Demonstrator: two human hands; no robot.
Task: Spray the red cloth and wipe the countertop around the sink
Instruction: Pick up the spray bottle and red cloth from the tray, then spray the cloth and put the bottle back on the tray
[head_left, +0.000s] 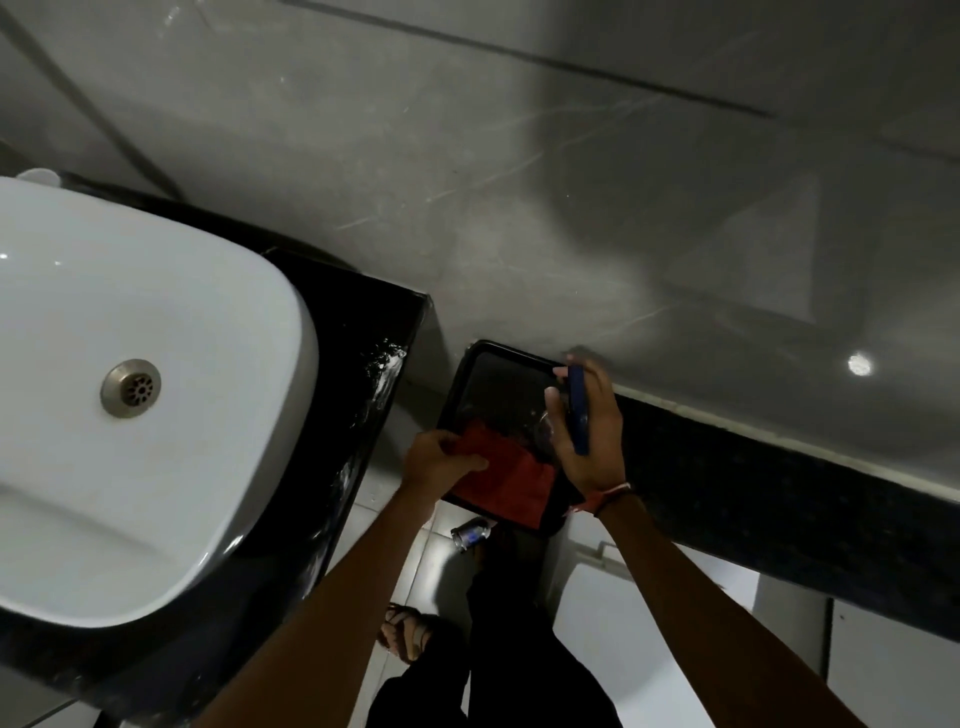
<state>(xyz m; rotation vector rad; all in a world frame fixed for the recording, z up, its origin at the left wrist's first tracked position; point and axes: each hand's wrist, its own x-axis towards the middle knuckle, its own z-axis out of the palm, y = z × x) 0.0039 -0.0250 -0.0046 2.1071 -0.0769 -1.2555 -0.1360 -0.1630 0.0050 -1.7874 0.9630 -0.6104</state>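
We start at the fingers of the left hand (441, 465): they are curled tight around a bunched corner of the red cloth (506, 480), knuckles up, the wrist bent slightly inward. The rest of the cloth spreads flat below and right of that grip, draped over the near rim of a black bin (483, 358) that stands on the floor just right of the black countertop (363, 374).

The fingers of the right hand (587, 431) wrap a dark blue spray bottle (577, 410), which stands roughly upright above the bin's right side; the thumb and a fingertip reach toward its top, though we cannot tell whether they press anything. A red band (605, 496) circles that wrist.

Both forearms stretch forward from the bottom edge, the left one crossing the countertop's corner, the right one running beside a dark stone ledge (779, 483).

The white sink (156, 322) with its metal drain (131, 387) sits in the countertop, left of the bin. Below the bin, a small can-like object (470, 535) lies on the tiled floor, and a sandalled foot (408, 631) shows nearer us.
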